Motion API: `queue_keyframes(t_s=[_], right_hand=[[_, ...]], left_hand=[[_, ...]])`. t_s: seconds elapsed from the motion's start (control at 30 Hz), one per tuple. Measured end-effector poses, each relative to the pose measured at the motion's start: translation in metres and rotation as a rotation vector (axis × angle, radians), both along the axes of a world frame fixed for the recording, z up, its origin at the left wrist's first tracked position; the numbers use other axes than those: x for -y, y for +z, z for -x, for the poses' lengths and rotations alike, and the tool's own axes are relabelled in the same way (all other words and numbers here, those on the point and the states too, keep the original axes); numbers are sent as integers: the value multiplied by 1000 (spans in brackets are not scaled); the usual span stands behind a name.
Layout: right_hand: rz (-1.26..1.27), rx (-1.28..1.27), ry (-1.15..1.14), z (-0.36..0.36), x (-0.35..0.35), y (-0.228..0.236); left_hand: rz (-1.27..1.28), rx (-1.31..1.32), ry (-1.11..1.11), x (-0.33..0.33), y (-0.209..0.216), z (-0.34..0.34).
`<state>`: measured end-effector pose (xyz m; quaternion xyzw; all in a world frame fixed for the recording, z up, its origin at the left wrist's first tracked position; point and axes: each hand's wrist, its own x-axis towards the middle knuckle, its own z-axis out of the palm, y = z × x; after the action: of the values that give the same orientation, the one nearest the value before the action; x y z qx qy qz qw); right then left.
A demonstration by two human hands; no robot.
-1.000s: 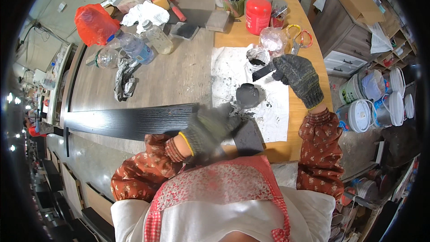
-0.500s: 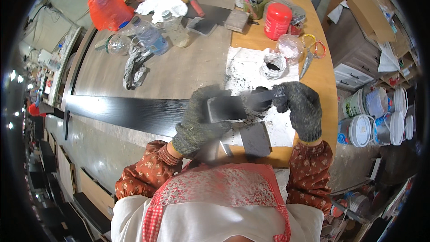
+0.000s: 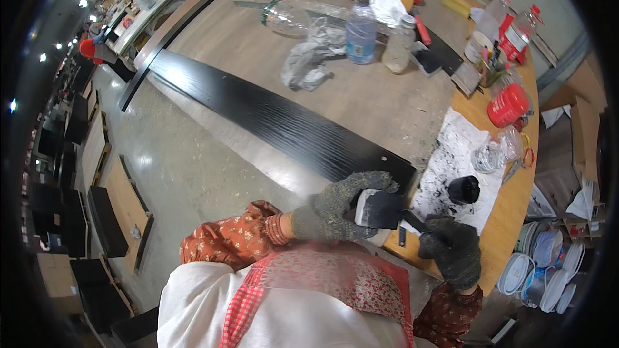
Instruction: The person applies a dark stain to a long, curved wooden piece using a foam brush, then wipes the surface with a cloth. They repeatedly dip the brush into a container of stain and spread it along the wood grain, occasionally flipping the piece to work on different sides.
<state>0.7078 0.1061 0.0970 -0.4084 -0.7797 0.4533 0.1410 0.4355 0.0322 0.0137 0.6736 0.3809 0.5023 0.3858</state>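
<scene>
My left hand [image 3: 338, 209], in a grey knitted glove, is closed around a block [image 3: 379, 209] with a pale side and a black face. In my right hand [image 3: 454, 251], gloved alike, is a dark, flat, blade-like tool [image 3: 414, 222]. Its tip is close to the block's black face; I cannot tell whether they touch. Just beyond my left hand lies the near end of a long black wood-grain board [image 3: 271, 116]. A small black pot [image 3: 463, 190] stands on a black-speckled white cloth [image 3: 445, 154], beyond my right hand.
Clear plastic bottles [image 3: 361, 32] and a crumpled grey rag [image 3: 309, 61] stand and lie beyond the board. A red jar [image 3: 508, 104] is near the table's right edge. White buckets [image 3: 516, 274] sit below at right. Far left, another person [image 3: 103, 51] stands by a bench.
The view has swung left, showing more of the black board. My right hand has moved the tool from over the black pot to the block in my left hand.
</scene>
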Motion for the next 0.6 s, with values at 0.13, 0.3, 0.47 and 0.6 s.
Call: queue_keyframes(t_s=[0.13,0.3,0.47,0.6], right_hand=[[-412,28,360,79,23,-16],[-36,23,454,207,41,7],[0,-149,510,319,38,-8],[81,-132,505,406,31,3]], left_hand=[[205,271,85,53,-1,58],[324,457,255,125,20,156],[106,355,718,192,-17,231],[221,562,956,240,-15,277]])
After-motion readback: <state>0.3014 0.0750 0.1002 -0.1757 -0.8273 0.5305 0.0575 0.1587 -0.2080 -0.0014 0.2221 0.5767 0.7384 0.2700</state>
